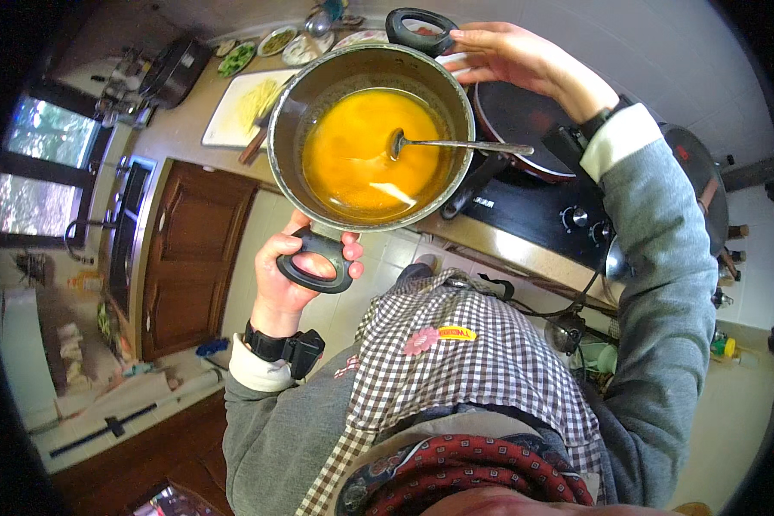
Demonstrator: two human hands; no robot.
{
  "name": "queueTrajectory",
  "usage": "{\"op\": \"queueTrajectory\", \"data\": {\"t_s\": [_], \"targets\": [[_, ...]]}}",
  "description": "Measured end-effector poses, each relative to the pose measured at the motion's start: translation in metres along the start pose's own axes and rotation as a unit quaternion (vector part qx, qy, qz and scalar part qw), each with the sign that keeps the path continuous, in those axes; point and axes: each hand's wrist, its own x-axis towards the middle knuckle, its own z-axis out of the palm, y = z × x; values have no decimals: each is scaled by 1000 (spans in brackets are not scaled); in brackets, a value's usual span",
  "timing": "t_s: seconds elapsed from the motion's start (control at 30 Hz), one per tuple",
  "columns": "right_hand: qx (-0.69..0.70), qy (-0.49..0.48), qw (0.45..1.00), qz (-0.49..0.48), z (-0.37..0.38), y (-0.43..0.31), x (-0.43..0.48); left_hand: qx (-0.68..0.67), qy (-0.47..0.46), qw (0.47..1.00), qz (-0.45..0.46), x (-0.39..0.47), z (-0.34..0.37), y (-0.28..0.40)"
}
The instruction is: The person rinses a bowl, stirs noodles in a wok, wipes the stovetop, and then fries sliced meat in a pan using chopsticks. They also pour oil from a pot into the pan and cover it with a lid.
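Note:
A deep metal pot (284,97) is tilted towards me and holds yellow-orange liquid (355,148). In the liquid rests the bowl of a metal spoon (451,144), its handle leaning over the right of the rim. My left hand (276,274) grips the near black loop handle (342,277) from below, thumb on top. At the far black loop handle (396,29), my right hand (513,58) has its fingertips against the right side, some fingers reaching under it. Both wrists wear dark straps.
Right of the pot, a dark frying pan (522,122) sits on a black gas cooktop (529,206). Behind stands a white cutting board (222,122) with pale shredded food (258,103) and a wooden-handled tool (253,147). Leafy greens (237,59) lie on a plate farther back.

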Motion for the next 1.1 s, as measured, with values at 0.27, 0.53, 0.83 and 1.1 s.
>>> {"op": "queueTrajectory", "data": {"t_s": [0.27,0.53,0.83,1.1], "targets": [[-683,26,724,-89,3,-7,-72,34,-38,998,-29,98,3,36],[-706,131,683,-131,-30,31,-69,66,-62,993,-77,174,7,37],[-550,250,793,84,-55,69,-73,69,-94,988,-105,221,19,23],[7,283,917,280,-67,77,-81,107,-101,982,-118,244,23,18]]}}
